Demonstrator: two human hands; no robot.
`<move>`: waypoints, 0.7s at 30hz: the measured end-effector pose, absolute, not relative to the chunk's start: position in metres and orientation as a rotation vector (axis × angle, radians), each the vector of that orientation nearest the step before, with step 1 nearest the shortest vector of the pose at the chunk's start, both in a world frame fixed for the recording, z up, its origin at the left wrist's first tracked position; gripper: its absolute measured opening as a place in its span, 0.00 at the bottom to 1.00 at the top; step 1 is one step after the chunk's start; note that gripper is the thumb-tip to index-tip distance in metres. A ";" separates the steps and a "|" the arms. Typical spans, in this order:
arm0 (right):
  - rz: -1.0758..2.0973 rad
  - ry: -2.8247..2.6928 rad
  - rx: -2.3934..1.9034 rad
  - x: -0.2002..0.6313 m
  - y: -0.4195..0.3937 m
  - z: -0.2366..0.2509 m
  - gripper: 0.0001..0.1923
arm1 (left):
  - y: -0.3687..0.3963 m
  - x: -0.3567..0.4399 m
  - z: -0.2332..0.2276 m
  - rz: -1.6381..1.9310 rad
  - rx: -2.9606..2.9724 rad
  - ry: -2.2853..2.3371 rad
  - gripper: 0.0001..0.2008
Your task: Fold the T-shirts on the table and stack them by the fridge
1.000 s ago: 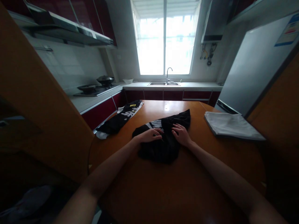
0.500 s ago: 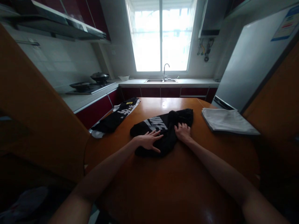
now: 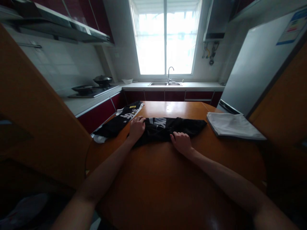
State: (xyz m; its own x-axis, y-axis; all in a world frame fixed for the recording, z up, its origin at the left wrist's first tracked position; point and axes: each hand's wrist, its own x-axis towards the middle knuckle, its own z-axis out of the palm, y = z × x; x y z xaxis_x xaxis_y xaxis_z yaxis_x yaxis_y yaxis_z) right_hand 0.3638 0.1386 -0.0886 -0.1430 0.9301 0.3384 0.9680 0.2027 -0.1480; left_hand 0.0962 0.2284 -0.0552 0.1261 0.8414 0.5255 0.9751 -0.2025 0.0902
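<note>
1. Blk garment [image 3: 165, 131] w/ pale lettering: mid-table [image 3: 153, 179], long strip running L to R.
2. L hand [image 3: 137, 129]: fingers bent over its left end. R hand [image 3: 182, 143]: fingers curled at near edge. Can't tell if either's pinching cloth.
3. Step, prob.: folding/straightening the strip.
4. Next move calls for, IMO, firm hold both spots, near edge squared, w/o snagging blk-and-white garment [image 3: 117, 123] nearby, left.

Left fingers [image 3: 141, 119] touch a black garment [image 3: 163, 131] at its left end; right fingers [image 3: 181, 134] touch its near edge.
</note>
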 end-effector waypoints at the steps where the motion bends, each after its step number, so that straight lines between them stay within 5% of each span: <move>1: -0.149 -2.173 -1.673 0.361 0.134 -0.086 0.24 | 0.225 0.101 -0.054 -0.716 -2.156 -1.780 0.18; 7: -0.228 -2.155 -1.209 0.364 0.130 -0.081 0.20 | 0.198 0.138 -0.057 -0.405 -2.365 -1.932 0.18; 15: -0.107 -1.865 -1.840 0.409 0.184 -0.107 0.29 | 0.185 0.154 -0.093 -0.060 -2.590 -1.910 0.36; 21: 0.042 -1.884 -1.984 0.413 0.193 -0.121 0.27 | 0.227 0.141 -0.100 -0.328 -2.687 -1.667 0.31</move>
State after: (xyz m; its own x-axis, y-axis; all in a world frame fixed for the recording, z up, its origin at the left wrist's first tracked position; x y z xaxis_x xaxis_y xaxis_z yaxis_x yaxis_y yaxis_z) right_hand 0.4129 0.1929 -0.1207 0.0896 0.9641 0.2501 0.9519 -0.0091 -0.3062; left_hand 0.1414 0.2267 -0.0999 0.4290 0.8900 0.1543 0.8822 -0.4495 0.1400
